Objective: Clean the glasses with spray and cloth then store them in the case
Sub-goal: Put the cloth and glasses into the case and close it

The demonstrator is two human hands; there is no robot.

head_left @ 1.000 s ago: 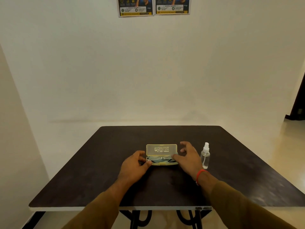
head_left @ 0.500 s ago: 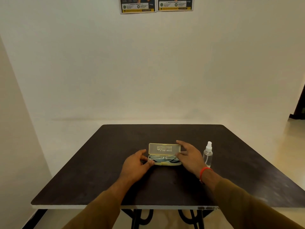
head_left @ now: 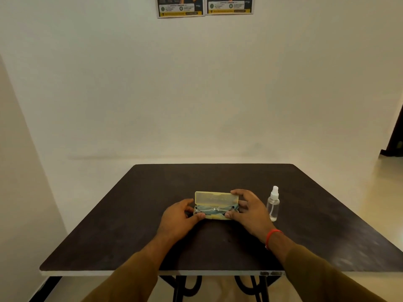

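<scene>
A pale yellow glasses case [head_left: 216, 199] lies open in the middle of the dark table [head_left: 130, 225], its lid raised toward the far side. Inside the tray I see dark-framed glasses [head_left: 214, 211] on a bluish cloth. My left hand [head_left: 178, 216] grips the case's left end with thumb and fingers. My right hand [head_left: 248, 210] holds the right end, index finger on the lid's top right corner and thumb at the tray's front edge. A clear spray bottle [head_left: 273, 204] with a white nozzle stands upright just right of my right hand.
The table's near edge [head_left: 152, 273] runs across the bottom, with black metal legs below. A white wall stands behind, with two posters [head_left: 204, 6] at the top. A dark doorway [head_left: 395, 138] is at the far right.
My right hand has moved in from hovering near the lid to grip the case's right end, finger on the lid corner. My left hand stays on the left end.
</scene>
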